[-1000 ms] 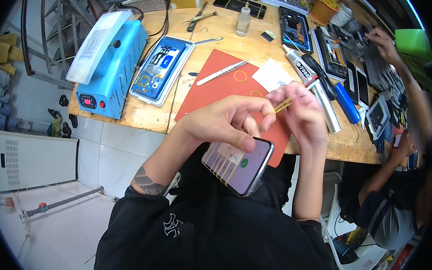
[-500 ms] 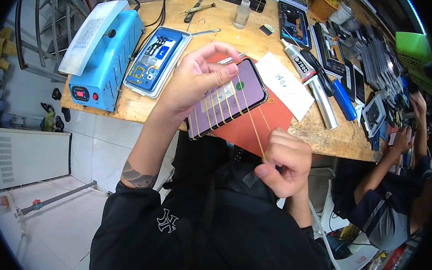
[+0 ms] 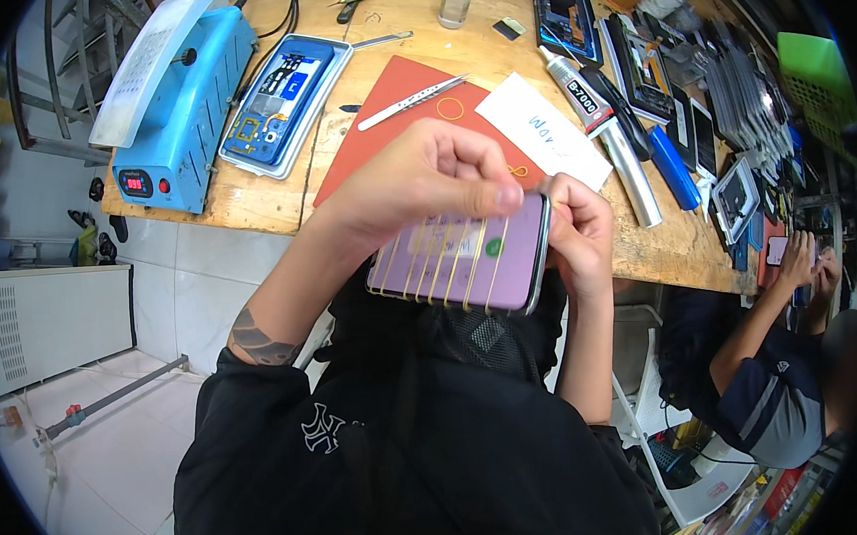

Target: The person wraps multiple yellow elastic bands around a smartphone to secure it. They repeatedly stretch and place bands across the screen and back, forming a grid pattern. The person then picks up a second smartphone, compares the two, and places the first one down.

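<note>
A purple phone [image 3: 458, 263] wrapped in several yellow rubber bands is held in front of my chest, its back facing up. My left hand [image 3: 422, 178] grips its upper edge, with the fingers curled over the top. At the phone's right end, my right hand [image 3: 577, 232] closes on that edge. Both hands hover just in front of the wooden workbench [image 3: 255, 195]. A red mat [image 3: 392, 96] lies on the bench behind my hands, with tweezers [image 3: 407, 103] and a loose rubber band [image 3: 450, 108] on it.
A blue heating machine [image 3: 173, 96] stands at the bench's left, beside a blue tray holding an opened phone [image 3: 283, 99]. A white paper slip [image 3: 543, 130], a glue tube [image 3: 575, 93], pens and phone parts lie to the right. Another person [image 3: 773, 363] works at the lower right.
The phone came down from over the red mat to in front of my chest. My right hand rose from below the bench edge and took hold of the phone's right end.
</note>
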Demonstrator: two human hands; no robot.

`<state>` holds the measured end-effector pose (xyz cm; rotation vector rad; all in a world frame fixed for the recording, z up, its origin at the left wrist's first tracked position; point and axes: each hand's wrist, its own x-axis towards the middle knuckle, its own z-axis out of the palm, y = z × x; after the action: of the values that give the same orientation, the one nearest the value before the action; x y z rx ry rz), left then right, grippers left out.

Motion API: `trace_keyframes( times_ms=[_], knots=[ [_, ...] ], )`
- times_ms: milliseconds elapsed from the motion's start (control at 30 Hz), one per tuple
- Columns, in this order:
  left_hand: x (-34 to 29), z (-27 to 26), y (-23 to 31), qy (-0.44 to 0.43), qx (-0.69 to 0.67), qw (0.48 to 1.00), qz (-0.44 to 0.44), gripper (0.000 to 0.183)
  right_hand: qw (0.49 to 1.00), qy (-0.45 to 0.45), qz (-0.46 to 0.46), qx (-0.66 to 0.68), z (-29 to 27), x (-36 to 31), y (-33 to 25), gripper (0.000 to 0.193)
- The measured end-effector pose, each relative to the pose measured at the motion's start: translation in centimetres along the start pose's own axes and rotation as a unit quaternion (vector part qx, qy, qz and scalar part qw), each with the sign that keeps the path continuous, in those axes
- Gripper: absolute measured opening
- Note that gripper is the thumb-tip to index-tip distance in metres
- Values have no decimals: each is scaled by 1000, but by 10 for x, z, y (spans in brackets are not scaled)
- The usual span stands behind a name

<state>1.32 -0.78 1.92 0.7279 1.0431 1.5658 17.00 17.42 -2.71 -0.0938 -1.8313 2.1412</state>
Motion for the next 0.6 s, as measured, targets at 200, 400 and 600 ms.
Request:
trace_keyframes(
  times_ms=[200,400,600],
  knots=[
    [8,12,4,-137,206,964,-95,16,993,16,5,113,-3,25,1,41],
    [9,7,8,-52,210,976,-35,15,992,113,-58,18,-5,39,-10,42],
    [17,3,-12,-98,204,969,-97,18,930,109,-161,-310,25,35,-26,45]
  ],
)
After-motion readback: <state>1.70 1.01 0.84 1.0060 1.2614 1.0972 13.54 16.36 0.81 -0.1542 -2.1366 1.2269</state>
